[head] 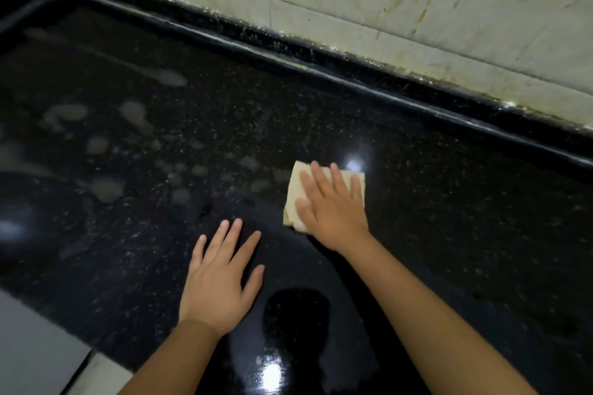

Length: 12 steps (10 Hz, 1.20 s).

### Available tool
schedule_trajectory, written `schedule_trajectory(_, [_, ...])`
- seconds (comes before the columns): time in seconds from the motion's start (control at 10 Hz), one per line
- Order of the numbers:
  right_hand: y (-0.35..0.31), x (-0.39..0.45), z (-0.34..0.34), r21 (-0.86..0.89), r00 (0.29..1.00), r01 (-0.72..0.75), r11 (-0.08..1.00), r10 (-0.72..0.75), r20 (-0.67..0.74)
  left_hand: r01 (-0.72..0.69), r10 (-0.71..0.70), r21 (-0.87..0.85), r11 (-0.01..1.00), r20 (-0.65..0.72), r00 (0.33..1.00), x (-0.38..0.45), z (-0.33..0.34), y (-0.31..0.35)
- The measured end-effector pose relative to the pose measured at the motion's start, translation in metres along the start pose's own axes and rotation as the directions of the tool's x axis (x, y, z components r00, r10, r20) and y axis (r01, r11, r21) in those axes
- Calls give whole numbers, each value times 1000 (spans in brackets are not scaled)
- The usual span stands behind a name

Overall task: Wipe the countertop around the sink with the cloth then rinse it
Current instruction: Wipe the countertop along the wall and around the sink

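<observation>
A folded pale yellow cloth [296, 183] lies flat on the black speckled countertop [449, 218]. My right hand [330, 205] presses down on the cloth with its fingers spread over it. To its lower left, my left hand [221, 279] rests palm down on the bare counter, fingers apart, holding nothing. Greyish wet smears and blotches [106, 189] cover the counter's left part. No sink is in view.
A raised black ledge [321, 70] runs along the back of the counter below a stained pale tiled wall [385, 3]. The counter's front edge and a light floor [38, 349] show at the lower left. Lamp glare [354, 167] reflects beside the cloth.
</observation>
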State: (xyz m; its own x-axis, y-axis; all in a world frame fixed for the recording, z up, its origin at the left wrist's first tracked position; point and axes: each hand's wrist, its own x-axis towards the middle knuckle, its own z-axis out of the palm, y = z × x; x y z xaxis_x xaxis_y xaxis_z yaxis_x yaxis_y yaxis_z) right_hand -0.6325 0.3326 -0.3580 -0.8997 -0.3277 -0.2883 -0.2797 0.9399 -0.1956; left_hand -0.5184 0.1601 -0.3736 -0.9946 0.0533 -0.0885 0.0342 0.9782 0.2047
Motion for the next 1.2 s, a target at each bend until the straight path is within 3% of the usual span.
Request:
schedule_trajectory(0.1, [36, -49, 14, -167, 996, 82, 983, -85, -8, -3, 3, 14, 1000, 1, 1000, -1, -1, 1])
schedule_trajectory(0.2, [90, -69, 2, -145, 997, -79, 986, 79, -4, -13, 13, 15, 1000, -10, 1000, -1, 1, 2])
schedule_trajectory(0.3, [124, -42, -20, -33, 949, -314, 949, 313, -39, -14, 14, 22, 1000, -25, 1000, -1, 1, 1])
schedule_trajectory(0.4, [105, 19, -37, 90, 886, -455, 886, 460, -53, -18, 18, 24, 1000, -28, 999, -1, 1, 1])
schedule_trajectory(0.5, [49, 68, -34, 98, 936, -345, 933, 350, -29, -23, 24, 17, 1000, -36, 999, -1, 2, 1])
schedule_trajectory(0.6, [-13, 71, -20, -2, 999, -46, 999, 46, -8, -2, 3, 22, 1000, -63, 998, 0, 3, 1])
schedule_trajectory(0.7, [-35, 32, -3, -46, 980, 194, 980, -192, 47, 21, -16, 51, 998, -95, 995, 0, 5, 0])
schedule_trajectory(0.8, [-9, -42, 16, -146, 950, 305, 941, -310, -17, 17, -10, 62, 998, -121, 993, -1, 4, 1])
schedule_trajectory(0.9, [49, -106, 32, -190, 967, 255, 948, -252, 38, 19, -9, 72, 997, -129, 992, -1, 3, 2])
schedule_trajectory(1.0, [111, -115, 13, -195, 1000, 17, 981, -19, -10, 19, -8, 88, 996, -129, 992, -2, 3, 3])
schedule_trajectory(1.1, [144, -74, -15, -7, 922, -378, 926, 375, -94, 26, -16, 94, 995, -105, 994, -2, 2, 4])
schedule_trajectory(1.2, [120, -18, -25, 129, 831, -543, 830, 553, -58, 29, -22, 70, 997, -98, 995, -2, 1, 4])
